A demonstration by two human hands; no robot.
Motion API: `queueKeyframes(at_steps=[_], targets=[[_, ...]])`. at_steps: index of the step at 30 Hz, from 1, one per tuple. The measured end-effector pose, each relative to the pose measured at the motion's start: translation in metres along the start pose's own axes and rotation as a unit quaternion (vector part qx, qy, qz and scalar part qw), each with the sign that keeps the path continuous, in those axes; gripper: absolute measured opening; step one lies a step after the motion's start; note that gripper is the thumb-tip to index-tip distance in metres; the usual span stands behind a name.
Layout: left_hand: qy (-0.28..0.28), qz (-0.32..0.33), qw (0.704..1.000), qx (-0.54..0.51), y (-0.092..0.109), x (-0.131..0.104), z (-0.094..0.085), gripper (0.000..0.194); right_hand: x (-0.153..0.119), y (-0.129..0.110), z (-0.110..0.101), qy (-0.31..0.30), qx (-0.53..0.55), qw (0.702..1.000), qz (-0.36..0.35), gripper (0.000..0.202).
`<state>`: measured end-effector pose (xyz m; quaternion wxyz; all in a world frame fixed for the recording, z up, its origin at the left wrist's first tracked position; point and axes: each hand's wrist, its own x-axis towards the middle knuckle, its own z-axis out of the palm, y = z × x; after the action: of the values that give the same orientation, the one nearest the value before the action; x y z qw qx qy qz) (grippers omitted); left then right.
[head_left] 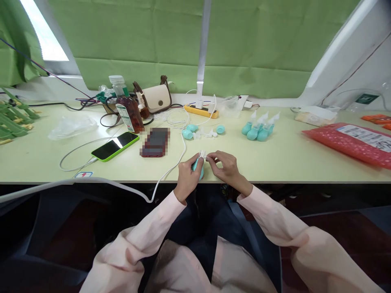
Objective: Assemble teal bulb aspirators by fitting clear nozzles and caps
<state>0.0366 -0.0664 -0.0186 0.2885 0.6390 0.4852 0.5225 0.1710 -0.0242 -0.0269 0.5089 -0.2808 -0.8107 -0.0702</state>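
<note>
My left hand [188, 175] is closed around a teal rubber bulb syringe [198, 171], near the table's front edge. A clear plastic nozzle piece [202, 154] rises from the bulb's top, between my two hands. My right hand [225, 166] pinches at the right side of that clear piece with thumb and forefinger; exactly what lies in the pinch is too small to make out. Ahead of my hands lie loose teal bulbs [187, 134] and small clear and white plastic parts [209, 133]. To the right stand several teal bulbs with pointed clear nozzles fitted [262, 133].
A green-cased phone [116, 146] and a dark red device [155, 142], partly pixelated, lie left. Behind them are a bottle [126, 108], a cream bag [156, 99] and a yellow power strip [201, 111]. A white cable [180, 156] crosses the table edge. A red package [351, 142] lies right.
</note>
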Motion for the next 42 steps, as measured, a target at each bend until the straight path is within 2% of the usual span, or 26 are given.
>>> queueKeyframes(at_steps=[13, 20, 23, 28, 34, 37, 42], targets=[[0.04, 0.002, 0.999, 0.018, -0.0004, -0.0004, 0.0028, 0.032, -0.0047, -0.0016, 0.0004, -0.014, -0.043, 0.999, -0.011, 0.008], [0.033, -0.008, 0.999, -0.001, -0.0036, 0.0, 0.0027, 0.035, -0.0049, -0.002, 0.0015, 0.018, 0.003, 1.0, 0.014, 0.007], [0.03, -0.009, 0.999, -0.008, -0.0041, 0.0004, 0.0026, 0.035, -0.0039, -0.0024, 0.003, 0.033, 0.035, 0.998, 0.03, 0.013], [0.03, -0.012, 0.999, -0.012, -0.0052, 0.0005, 0.0028, 0.036, -0.0002, -0.0036, 0.0022, 0.033, 0.081, 0.995, 0.048, 0.007], [0.036, -0.013, 0.999, -0.015, -0.0066, 0.0002, 0.0035, 0.036, 0.0032, -0.0055, -0.0021, 0.014, 0.089, 0.993, 0.081, 0.013], [0.038, -0.011, 0.999, -0.015, -0.0058, -0.0003, 0.0033, 0.036, 0.0024, -0.0041, -0.001, 0.016, 0.061, 0.996, 0.07, 0.013], [0.048, -0.004, 0.999, -0.018, -0.0028, -0.0015, 0.0034, 0.033, -0.0014, -0.001, 0.001, 0.005, -0.012, 1.0, 0.013, 0.008]])
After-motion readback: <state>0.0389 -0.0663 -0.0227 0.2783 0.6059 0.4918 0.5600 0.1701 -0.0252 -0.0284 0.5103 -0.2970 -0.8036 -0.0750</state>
